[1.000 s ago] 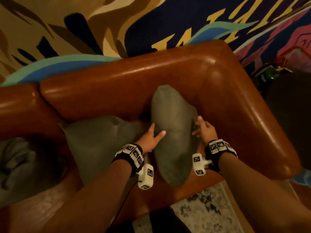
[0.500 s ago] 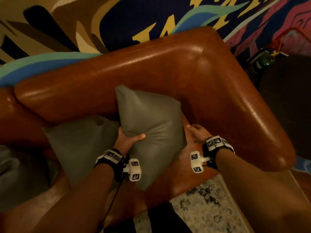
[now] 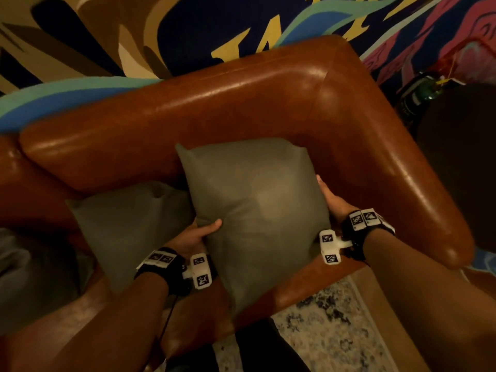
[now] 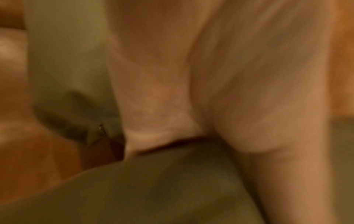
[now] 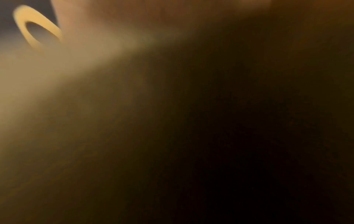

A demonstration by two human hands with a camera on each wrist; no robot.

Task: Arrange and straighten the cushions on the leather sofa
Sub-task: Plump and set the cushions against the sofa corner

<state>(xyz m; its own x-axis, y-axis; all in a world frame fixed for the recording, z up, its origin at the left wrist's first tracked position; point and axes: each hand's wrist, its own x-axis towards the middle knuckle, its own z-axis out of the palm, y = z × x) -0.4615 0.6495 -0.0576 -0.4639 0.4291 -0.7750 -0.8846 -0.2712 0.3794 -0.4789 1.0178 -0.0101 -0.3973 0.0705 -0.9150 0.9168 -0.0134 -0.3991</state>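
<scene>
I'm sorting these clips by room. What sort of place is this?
Probably a lounge or living room: a brown leather sofa with grey cushions, a bold painted mural on the wall behind it, and a patterned rug on the floor in front.

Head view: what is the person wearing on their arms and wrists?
Both forearms are bare, no sleeves. Each wrist carries a black band with white square-patterned marker tags, plus a white block bearing two more tags on its inner side. A thin dark cable hangs from the left band.

Left hand (image 3: 197,233): gripping the square grey fabric cushion (image 3: 257,210)
Right hand (image 3: 334,202): holding its opposite edge
Brown leather sofa (image 3: 349,135): sitting beneath
</scene>
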